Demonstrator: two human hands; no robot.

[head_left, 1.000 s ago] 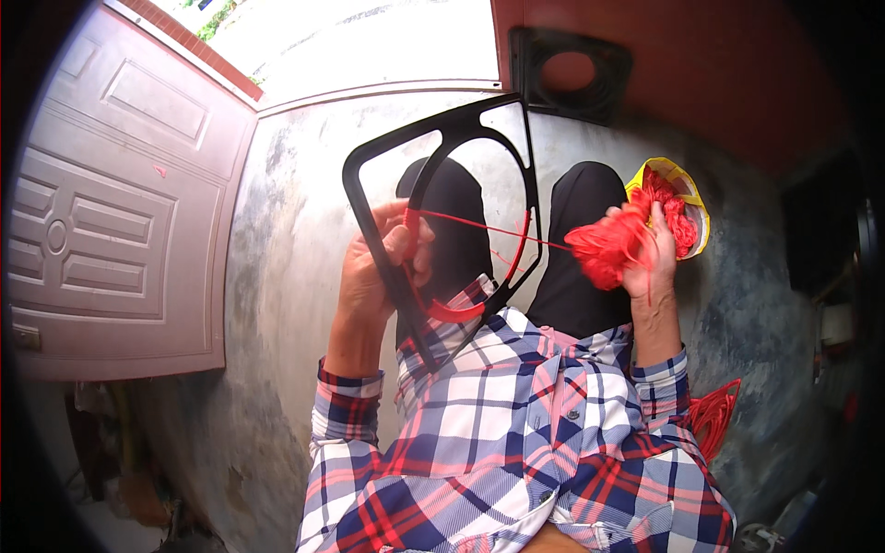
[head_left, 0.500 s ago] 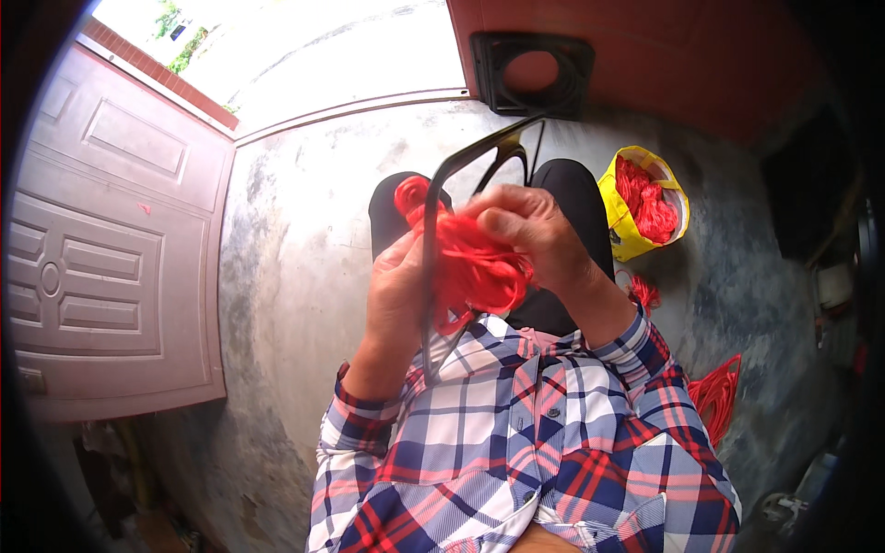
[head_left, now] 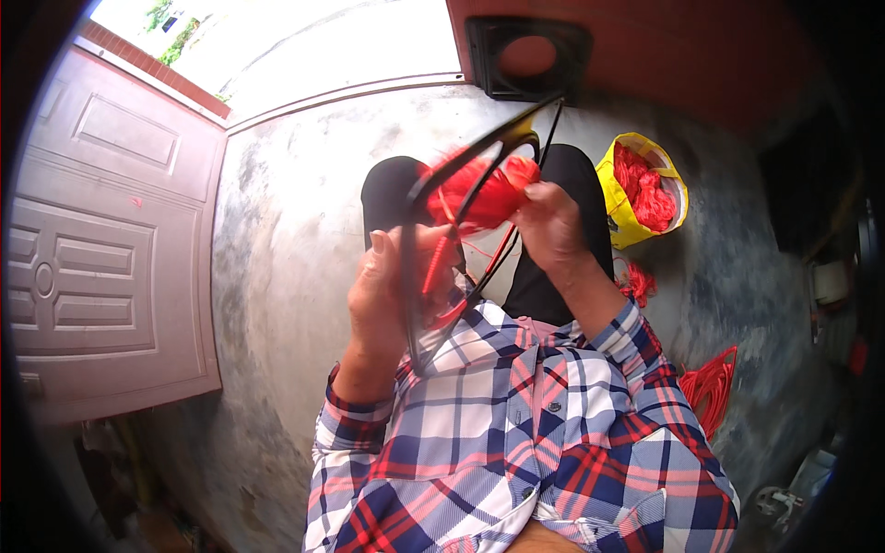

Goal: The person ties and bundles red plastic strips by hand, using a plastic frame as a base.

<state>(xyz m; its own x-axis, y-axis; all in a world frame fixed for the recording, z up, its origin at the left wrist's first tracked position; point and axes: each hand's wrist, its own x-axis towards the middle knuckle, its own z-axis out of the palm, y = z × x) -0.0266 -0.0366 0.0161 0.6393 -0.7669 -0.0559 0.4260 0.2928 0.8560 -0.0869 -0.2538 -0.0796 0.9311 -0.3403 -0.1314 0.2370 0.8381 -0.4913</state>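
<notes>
A bundle of bright red cord (head_left: 484,195), blurred by motion, is held in front of my knees. My right hand (head_left: 556,230) is closed on its right end, with thumb and fingertips pinching the strands. To the lower left, my left hand (head_left: 376,290) has its thumb raised and its fingers bent around a red strand (head_left: 437,265), which runs down from the bundle. The black frame of a pair of glasses (head_left: 417,304) crosses the view close up and partly hides the left fingers and the bundle.
A yellow bag (head_left: 625,226) filled with red cord stands on the concrete floor (head_left: 286,276) beyond my right knee. A small red tangle (head_left: 638,282) and a larger red hank (head_left: 710,392) lie to the right. A panelled door (head_left: 101,276) is at left; a black square frame (head_left: 527,57) is ahead.
The red bundle has moved up and right, out of my left hand's grip and into my right hand's. My left hand has shifted slightly left and down.
</notes>
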